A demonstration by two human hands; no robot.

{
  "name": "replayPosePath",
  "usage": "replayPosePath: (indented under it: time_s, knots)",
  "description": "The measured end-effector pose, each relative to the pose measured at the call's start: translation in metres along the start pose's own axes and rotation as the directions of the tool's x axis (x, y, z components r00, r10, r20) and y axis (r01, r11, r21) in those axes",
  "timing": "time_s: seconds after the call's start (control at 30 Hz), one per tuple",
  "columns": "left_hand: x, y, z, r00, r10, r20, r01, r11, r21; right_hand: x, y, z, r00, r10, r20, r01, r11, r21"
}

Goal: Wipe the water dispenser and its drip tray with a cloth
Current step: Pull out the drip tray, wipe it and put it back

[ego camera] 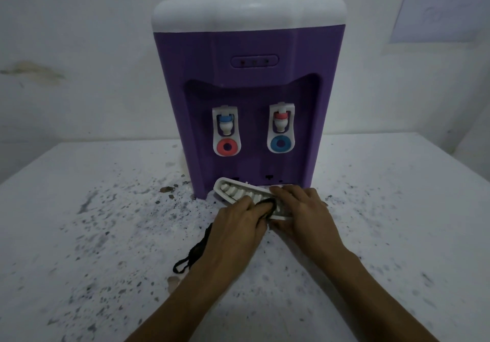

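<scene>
Drip tray [233, 190] gripped by right hand [305, 209]; left hand [236, 222] apparently pinches cloth [197, 251].

A purple-and-white plastic water dispenser [249, 82], smooth and matt, stands on a white table [106, 222] whose rough surface is flecked with dark chips. The white ribbed plastic drip tray [238, 192] looks smooth; the black cloth [197, 251] looks soft, matt.

Both forearms reach forward — left hand [236, 222] curled in a grip, right hand [302, 209] clasping.
</scene>
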State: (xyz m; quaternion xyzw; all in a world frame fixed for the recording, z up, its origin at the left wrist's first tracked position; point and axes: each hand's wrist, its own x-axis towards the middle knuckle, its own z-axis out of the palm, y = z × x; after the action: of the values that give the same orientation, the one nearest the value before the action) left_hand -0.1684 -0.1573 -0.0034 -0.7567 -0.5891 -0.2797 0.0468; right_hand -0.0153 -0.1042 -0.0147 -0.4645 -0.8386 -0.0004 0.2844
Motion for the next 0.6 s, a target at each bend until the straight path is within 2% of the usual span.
replayPosePath:
  time_s: [0.1,0.27,0.33,0.6]
  knots:
    - [0.006,0.009,0.001,0.995,-0.069,0.077,0.070,0.998,-0.008,-0.001,-0.004,0.000,1.000,-0.014,-0.002,0.014,1.000,-0.004]
    - [0.015,0.014,0.009,0.957,-0.174,0.233,0.215,0.963,-0.161,0.001,0.002,-0.005,0.997,-0.019,0.070,0.013,0.996,0.087]
    - [0.017,0.017,0.011,0.939,-0.203,0.279,0.254,0.954,-0.161,0.002,0.003,-0.007,0.994,-0.004,0.109,-0.008,0.994,0.112]
    - [0.014,0.016,0.004,0.929,-0.168,0.329,0.193,0.980,-0.046,0.001,0.003,-0.009,0.994,0.013,0.110,-0.027,0.991,0.128]
